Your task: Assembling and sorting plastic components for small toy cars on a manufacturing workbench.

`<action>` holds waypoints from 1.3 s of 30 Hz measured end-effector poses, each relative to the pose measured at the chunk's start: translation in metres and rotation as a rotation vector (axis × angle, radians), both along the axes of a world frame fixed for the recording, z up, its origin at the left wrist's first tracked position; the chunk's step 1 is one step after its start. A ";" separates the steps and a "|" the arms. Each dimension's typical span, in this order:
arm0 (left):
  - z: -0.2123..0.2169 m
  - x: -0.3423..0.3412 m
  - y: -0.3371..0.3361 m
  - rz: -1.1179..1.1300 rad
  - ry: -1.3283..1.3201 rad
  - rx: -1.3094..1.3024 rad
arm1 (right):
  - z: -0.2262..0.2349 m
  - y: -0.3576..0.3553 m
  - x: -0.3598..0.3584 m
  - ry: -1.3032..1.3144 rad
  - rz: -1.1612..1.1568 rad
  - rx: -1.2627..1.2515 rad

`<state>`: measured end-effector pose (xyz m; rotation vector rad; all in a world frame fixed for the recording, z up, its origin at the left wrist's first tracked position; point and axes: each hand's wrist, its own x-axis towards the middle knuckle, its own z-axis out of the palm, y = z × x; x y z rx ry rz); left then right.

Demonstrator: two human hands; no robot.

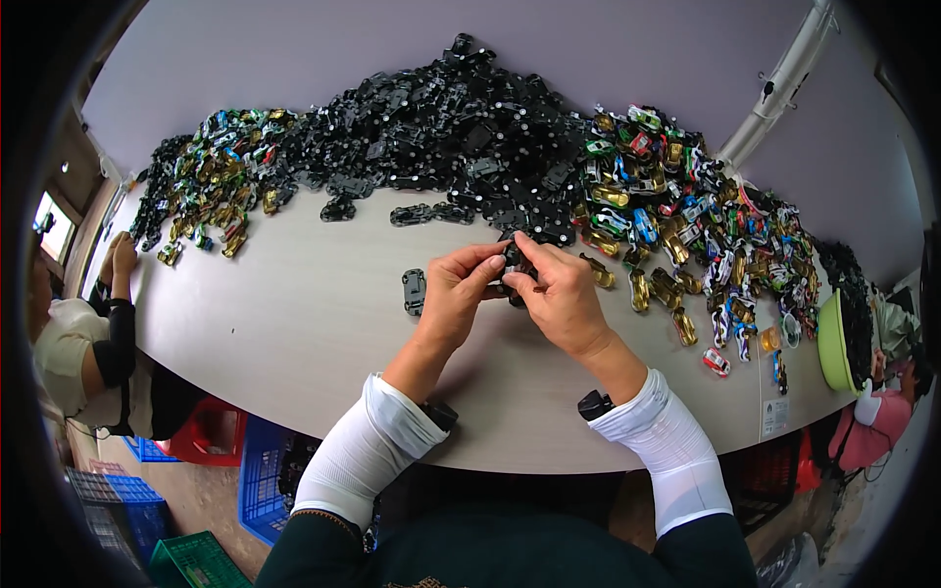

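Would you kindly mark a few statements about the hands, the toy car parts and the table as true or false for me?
1. Both hands, the left hand and the right hand, meet on one small black part. True.
2. The big heap of black chassis parts lies at the near table edge. False: it lies along the far side.
3. A single black chassis piece lies alone on the table, left of the left hand. True.
4. The colourful toy car bodies are stacked in the green bowl. False: they lie loose on the table; the bowl stands at the right edge.
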<state>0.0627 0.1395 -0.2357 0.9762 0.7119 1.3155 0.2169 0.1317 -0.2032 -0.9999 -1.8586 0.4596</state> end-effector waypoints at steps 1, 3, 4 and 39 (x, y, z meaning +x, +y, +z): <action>-0.001 0.001 -0.001 0.005 0.010 -0.006 | 0.001 0.000 0.000 -0.038 -0.012 0.011; -0.001 0.003 -0.002 0.010 0.021 -0.012 | 0.000 0.000 0.001 -0.075 -0.025 0.021; 0.000 0.003 -0.003 0.028 0.078 0.015 | -0.001 0.001 0.001 -0.057 -0.019 0.023; 0.005 -0.006 -0.001 -0.240 0.161 -0.105 | 0.003 0.016 0.026 0.711 0.382 -1.207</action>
